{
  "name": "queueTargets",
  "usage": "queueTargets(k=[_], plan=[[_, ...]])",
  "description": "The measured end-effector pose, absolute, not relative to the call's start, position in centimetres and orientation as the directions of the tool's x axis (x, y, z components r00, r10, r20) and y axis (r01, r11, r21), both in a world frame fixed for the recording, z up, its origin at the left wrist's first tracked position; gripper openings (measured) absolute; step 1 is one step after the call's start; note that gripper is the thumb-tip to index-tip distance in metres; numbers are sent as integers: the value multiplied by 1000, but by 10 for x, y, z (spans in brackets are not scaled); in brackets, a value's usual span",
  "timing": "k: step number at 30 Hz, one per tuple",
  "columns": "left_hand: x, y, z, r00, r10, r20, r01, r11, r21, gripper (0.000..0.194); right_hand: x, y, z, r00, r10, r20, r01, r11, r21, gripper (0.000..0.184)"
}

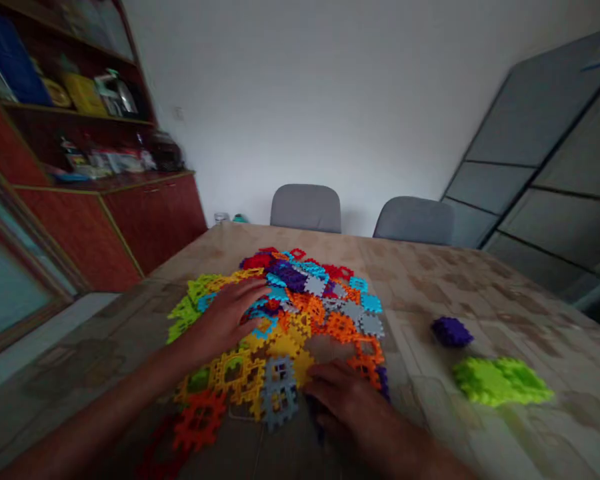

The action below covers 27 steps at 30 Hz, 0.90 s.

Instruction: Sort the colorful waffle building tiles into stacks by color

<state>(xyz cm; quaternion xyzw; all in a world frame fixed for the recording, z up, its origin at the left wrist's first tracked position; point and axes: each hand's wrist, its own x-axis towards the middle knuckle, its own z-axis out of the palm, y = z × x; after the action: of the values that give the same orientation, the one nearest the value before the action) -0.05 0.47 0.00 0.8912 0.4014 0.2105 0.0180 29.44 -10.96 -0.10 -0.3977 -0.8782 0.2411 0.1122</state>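
Note:
A wide heap of toothed plastic interlocking tiles [283,345] in yellow, orange, red, blue, grey, purple and green lies on the table. Over the heap's left part, my left hand [233,310] is open, fingers stretched out above blue and yellow tiles. At the near edge, my right hand [343,400] has its fingers curled round a dark, purplish tile [317,417], mostly hidden and blurred. Just left of it lie a grey windowed tile [279,392] and a yellow tile [303,368]. Nearer my left forearm is an orange windowed tile [200,419].
To the right, apart from the heap, sit a purple stack of tiles [451,332] and lime green stacks [500,380]. The patterned table [410,287] reaches back to two grey chairs [305,208]. A red-brown cabinet [155,217] stands at the left.

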Motion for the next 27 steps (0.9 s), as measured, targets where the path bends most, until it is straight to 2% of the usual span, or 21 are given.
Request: queueTargets(k=[5, 12, 21, 27], plan=[[-3, 13, -5, 592, 733, 334, 713, -670, 206, 48, 294, -99, 5, -671, 742, 2, 629, 571, -528, 28], [-3, -6, -7, 632, 706, 321, 672, -705, 228, 38, 304, -99, -9, -581, 806, 111, 657, 545, -521, 22], [-8, -12, -16, 757, 596, 266, 552, -802, 228, 43, 295, -104, -5, -643, 763, 64, 656, 593, -467, 24], [-7, -14, -17, 758, 612, 226, 578, -791, 200, 46, 296, -104, -6, -655, 753, 58, 665, 612, -429, 21]])
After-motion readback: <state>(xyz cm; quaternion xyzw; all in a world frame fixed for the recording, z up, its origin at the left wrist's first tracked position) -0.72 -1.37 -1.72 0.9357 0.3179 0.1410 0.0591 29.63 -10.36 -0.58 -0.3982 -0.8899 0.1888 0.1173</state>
